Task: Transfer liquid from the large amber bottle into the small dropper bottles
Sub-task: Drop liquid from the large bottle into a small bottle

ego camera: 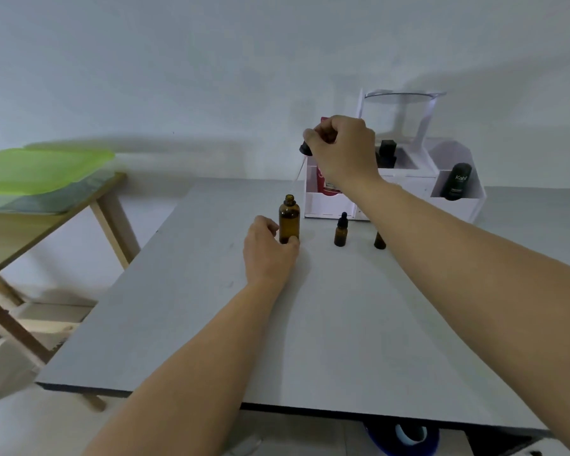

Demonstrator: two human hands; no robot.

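On the table [310, 324]: the big bottle [289, 218] stands upright, left of centre and toward the far side, with its neck open.
Left grip [270, 250]: down low on the table, with fingers and thumb curled round the big bottle's base and clamped on it.
Right grip [343, 149]: up high, above and a little right of the open neck, with the fingers pinched tight on the dropper [305, 149].
Dropper: its black cap pokes out left of the fingers. A thin glass tube slants down toward the bottle's mouth. The tip is too faint to say whether it reaches the rim.
Small bottle [340, 232]: amber, black dropper cap on, upright just right of the big bottle and apart from it.
Second small bottle [379, 241]: further right, and only its lower part shows below the right forearm.
Organizer [329, 205]: white, at the back of the table behind the small bottles. It holds a red pouch [324, 182], a black bottle [387, 153] and a black tube [458, 182] in separate compartments.
Side table [46, 232]: wooden, off to the left, with a green lid [40, 169] lying on top.
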